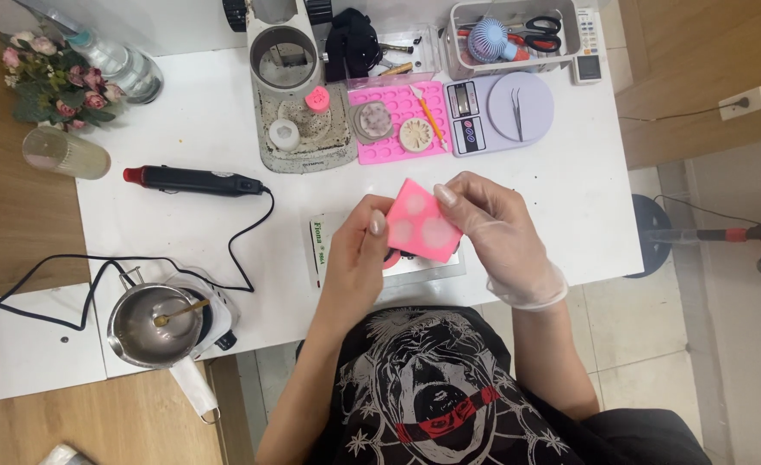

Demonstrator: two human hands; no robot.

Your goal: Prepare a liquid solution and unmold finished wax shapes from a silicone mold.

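A white table (182, 129) fills most of the view, with a pink tray of round cavities (397, 120) and a small digital scale (498, 112) along its far side, a black heat tool (192, 180) to the left, and a steel melting pot (152, 324) at the near-left corner.

Over the near edge, both hands hold a small pink silicone mould (424, 220) lifted just above the table. The left hand (354, 267), bare, pinches its left edge with the thumb on top. The right hand (501, 228), in a thin clear glove, grips the upper right corner between thumb and fingers. Two pale round fillings show through the mould's face.

The mould looks light, soft and bendy, likely to flex or twist under pressure rather than hold its shape. Its smooth skin may be slightly slippery against the glove. The edges and corners, away from the filled rounds, seem the safest places to hold; pressing on the rounds could crack or push out whatever has set inside.
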